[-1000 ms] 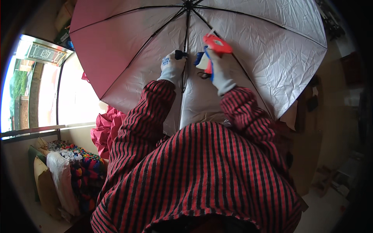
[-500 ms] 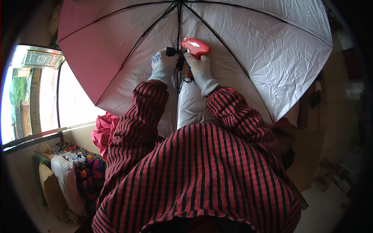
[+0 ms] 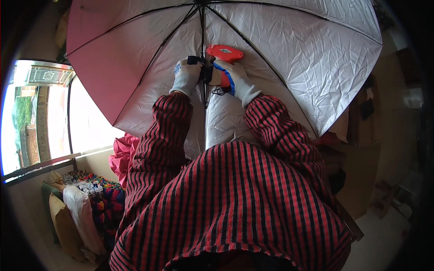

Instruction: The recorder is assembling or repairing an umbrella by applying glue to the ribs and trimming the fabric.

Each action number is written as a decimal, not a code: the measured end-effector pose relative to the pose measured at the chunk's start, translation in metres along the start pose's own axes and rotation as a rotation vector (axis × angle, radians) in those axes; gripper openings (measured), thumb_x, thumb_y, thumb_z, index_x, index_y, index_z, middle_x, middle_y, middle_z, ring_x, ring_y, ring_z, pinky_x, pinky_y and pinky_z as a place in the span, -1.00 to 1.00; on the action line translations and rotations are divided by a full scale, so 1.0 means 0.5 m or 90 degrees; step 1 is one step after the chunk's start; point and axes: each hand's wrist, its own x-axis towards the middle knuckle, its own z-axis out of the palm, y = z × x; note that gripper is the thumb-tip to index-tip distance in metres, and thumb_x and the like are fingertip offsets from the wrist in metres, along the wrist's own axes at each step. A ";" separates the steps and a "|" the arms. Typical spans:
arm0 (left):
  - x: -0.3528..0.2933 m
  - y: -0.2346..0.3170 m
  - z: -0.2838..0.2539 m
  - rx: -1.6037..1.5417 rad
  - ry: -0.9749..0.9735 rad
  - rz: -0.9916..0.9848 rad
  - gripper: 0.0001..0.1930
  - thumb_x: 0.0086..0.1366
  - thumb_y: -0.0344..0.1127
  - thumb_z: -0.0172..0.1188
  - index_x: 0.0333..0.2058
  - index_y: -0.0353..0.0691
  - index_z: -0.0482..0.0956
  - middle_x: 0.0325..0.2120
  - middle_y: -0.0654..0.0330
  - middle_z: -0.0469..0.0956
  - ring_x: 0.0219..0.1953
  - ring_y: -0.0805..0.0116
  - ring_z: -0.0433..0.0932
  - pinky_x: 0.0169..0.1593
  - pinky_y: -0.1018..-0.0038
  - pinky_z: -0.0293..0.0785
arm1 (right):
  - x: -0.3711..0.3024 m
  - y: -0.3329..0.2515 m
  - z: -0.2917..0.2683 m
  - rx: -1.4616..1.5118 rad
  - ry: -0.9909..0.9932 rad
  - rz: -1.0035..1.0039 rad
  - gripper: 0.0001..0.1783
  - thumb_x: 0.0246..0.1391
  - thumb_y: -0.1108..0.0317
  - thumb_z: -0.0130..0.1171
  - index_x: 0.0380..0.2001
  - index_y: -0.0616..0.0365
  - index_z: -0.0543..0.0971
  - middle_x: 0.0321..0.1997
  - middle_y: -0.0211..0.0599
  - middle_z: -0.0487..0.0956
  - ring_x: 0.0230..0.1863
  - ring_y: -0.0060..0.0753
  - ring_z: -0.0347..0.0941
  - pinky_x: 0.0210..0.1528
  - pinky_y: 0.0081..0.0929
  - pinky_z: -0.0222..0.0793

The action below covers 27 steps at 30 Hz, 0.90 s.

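Find the silver-lined umbrella spread open across the far half, with a dark rod running from the far hub toward the near side. Just left of the rod, see the left grip closed around a dark band; just right of the rod, see the right grip clamped on a red gun-shaped tool, handle slanting toward the near side.

For good work at this step, seemingly a joining of tool and band beside the rod, brace the band firmly with the left grip to prevent twisting. Bring the tool in square, aiming at the band alone, clear of the left fingers and the silver lining. Squeeze only once settled, then draw back straight to avoid tugging the cloth. Watch the thin dark cord loop near the right grip, to prevent snagging on the rod.

Cannot make out the tool's tip, nor any contact with the band. Cannot see most of the left fingertips. Cannot identify the pale patch between the two grips: perhaps a tag, perhaps part of the tool. Note also the umbrella's far side, cut off by the upper edge.
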 end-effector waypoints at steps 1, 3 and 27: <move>0.006 -0.002 0.007 -0.030 -0.007 -0.002 -0.80 0.03 -0.30 0.20 -0.36 -0.23 0.63 -0.51 0.03 0.60 -0.43 0.21 0.60 -0.32 0.36 0.48 | 0.015 0.038 -0.006 0.001 -0.022 -0.098 -0.61 0.17 0.46 -0.13 0.08 0.25 0.35 0.11 -0.36 0.40 0.10 -0.43 0.33 0.17 -0.53 0.19; 0.021 -0.016 0.015 -0.090 -0.014 -0.014 -0.82 0.03 -0.33 0.19 -0.37 -0.23 0.63 -0.54 0.05 0.60 -0.46 0.24 0.59 -0.35 0.38 0.48 | 0.036 0.097 -0.009 0.003 -0.051 -0.199 -0.58 0.18 0.47 -0.14 0.12 0.24 0.31 0.16 -0.35 0.36 0.17 -0.40 0.29 0.25 -0.51 0.13; 0.035 -0.035 0.022 -0.180 -0.042 -0.042 -0.89 0.07 -0.46 0.17 -0.39 -0.32 0.60 -0.58 0.25 0.56 -0.57 0.48 0.51 -0.50 0.53 0.42 | -0.021 -0.071 0.050 0.204 0.202 0.041 -0.83 0.02 0.30 0.18 -0.50 0.18 0.56 -0.59 -0.64 0.42 -0.58 -0.82 0.26 -0.56 -0.67 0.14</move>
